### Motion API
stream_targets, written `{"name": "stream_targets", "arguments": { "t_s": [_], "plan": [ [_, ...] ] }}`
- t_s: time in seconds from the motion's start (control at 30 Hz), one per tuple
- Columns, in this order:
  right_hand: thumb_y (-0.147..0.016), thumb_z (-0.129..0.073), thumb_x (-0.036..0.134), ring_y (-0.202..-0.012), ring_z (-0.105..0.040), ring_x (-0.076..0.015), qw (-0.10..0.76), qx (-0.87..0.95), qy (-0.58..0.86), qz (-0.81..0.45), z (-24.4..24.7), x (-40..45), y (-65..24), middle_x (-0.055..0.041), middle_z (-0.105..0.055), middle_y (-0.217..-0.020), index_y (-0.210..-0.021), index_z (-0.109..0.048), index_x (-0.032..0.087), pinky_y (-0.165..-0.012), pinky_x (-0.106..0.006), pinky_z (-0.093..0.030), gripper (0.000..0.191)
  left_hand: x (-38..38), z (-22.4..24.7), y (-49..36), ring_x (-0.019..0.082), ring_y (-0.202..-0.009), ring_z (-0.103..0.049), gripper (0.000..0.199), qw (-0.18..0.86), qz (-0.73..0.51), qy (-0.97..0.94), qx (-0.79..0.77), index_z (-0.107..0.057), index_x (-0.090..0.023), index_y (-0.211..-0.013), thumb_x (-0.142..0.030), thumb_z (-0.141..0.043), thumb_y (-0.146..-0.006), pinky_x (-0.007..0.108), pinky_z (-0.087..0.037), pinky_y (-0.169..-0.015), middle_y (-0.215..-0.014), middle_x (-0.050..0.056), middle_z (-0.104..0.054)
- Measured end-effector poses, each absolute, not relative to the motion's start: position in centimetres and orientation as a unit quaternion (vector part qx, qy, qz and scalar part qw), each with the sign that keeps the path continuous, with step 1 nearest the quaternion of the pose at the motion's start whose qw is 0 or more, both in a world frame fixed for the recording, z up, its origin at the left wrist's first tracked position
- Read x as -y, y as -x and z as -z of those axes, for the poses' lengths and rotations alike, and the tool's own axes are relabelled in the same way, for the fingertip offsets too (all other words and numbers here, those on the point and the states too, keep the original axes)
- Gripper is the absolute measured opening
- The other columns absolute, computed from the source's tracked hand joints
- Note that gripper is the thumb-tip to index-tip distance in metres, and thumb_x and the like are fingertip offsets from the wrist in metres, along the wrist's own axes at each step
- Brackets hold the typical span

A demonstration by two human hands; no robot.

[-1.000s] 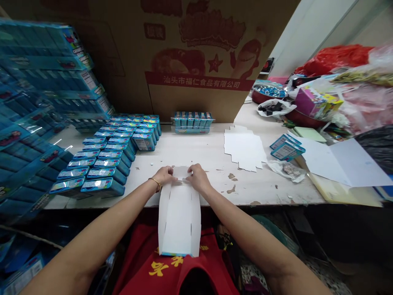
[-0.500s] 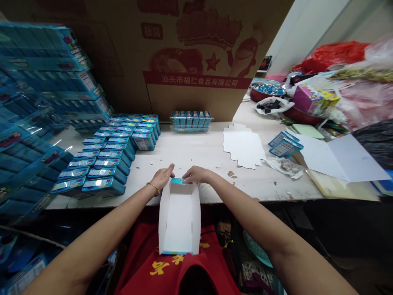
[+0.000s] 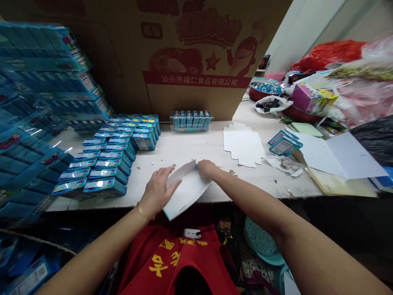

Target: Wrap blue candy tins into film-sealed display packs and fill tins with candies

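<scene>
A partly folded cardboard tray (image 3: pixel 187 190), white on the inside, is tilted over the table's front edge. My right hand (image 3: pixel 206 169) grips its far right corner, fingers closed on it. Along its left side is my left hand (image 3: pixel 158 191), with thumb and fingers spread apart, next to the left wall. Flat white cardboard blanks (image 3: pixel 243 145) lie on the table to the right. Rows of small blue boxes (image 3: pixel 107 164) stand to the left, and one filled display tray (image 3: pixel 192 121) sits at the back.
A large brown carton (image 3: pixel 196 61) rises behind the white table (image 3: pixel 172 151). Filled blue trays (image 3: pixel 55 61) are stacked at the left. At the right are loose blue packs (image 3: pixel 285 143), a crumpled wrapper (image 3: pixel 287 164), papers (image 3: pixel 353 157), bowls and plastic bags.
The cardboard tray has turned and moved up and right, away from my apron. My left hand has left its far end and opened beside its left wall; my right hand has shifted right with it.
</scene>
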State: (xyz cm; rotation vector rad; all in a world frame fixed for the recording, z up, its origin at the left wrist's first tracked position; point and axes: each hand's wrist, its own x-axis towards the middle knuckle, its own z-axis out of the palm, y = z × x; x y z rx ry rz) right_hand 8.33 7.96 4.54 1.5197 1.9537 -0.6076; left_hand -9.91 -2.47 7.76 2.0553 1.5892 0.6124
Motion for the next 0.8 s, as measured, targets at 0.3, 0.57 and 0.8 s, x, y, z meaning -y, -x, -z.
{"name": "stream_targets", "arguments": {
  "t_s": [0.3, 0.57, 0.8],
  "plan": [
    [-0.082, -0.046, 0.026, -0.083, -0.061, -0.0230, 0.223, -0.661, -0.686, 0.207, -6.9, -5.5, -14.2, -0.0147, -0.064, -0.093, -0.098, -0.061, 0.010, -0.068, -0.030, -0.046, 0.027, 5.2, -1.3, 6.6, 0.027, -0.127, -0.028, 0.047, 0.121, -0.126, -0.855, -0.489, -0.035, -0.013, -0.130, -0.022, -0.041, -0.084, 0.044, -0.025, -0.103, -0.137, 0.013, -0.035],
    [-0.079, -0.056, 0.032, -0.091, -0.049, -0.0226, 0.055, -0.867, -0.491, 0.063, -5.5, 1.9, -11.2, -0.0084, -0.057, -0.098, -0.095, -0.055, 0.017, -0.075, -0.033, -0.039, 0.021, 2.5, -0.3, 7.1, 0.025, -0.090, -0.050, 0.024, 0.092, -0.054, -0.842, -0.529, -0.057, -0.017, -0.092, -0.033, -0.040, -0.086, 0.039, -0.039, -0.076, -0.093, 0.011, -0.058],
    [-0.084, -0.048, 0.037, -0.082, -0.054, -0.0194, 0.114, -0.852, -0.499, 0.111, -2.9, 0.8, -11.6, -0.0067, -0.061, -0.085, -0.087, -0.057, 0.017, -0.067, -0.028, -0.039, 0.023, 1.3, -0.4, 7.6, 0.023, -0.079, -0.052, 0.035, 0.123, 0.021, -0.853, -0.506, -0.057, -0.012, -0.082, -0.038, -0.033, -0.088, 0.033, -0.040, -0.065, -0.079, 0.012, -0.059]
  ]
}}
